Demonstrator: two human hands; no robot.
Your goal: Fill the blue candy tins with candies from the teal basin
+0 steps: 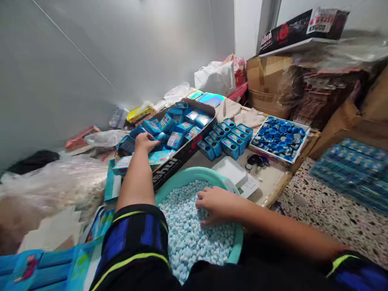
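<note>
Turquoise plastic tub (173, 184) at 6 o'clock, filled with pale blue and white pellets (194, 242). Has the right hand (216, 204) in there at 5 o'clock, with fingers bent and tips down among the pellets; cannot tell whether pinching any. Has the left hand (145, 142) out at 9 o'clock, over a black carton (194, 148) heaped with blue boxes (175, 140); shows a thumb spread from the fingers but hides the fingertips, so cannot tell whether gripping a box. Just beyond the tub, at 4 o'clock, white scale (232, 171). At 3 o'clock, near the carton, holed blue boxes (229, 149) in rows; farther out, white-edged tray (300, 146) full of blue and white caps (280, 136). Beyond again, over speckled floor (321, 226), stacked blue packs (348, 173), blurred. Toward 1 o'clock, white bag (214, 79); toward 2 o'clock, cardboard box (269, 76).
</note>
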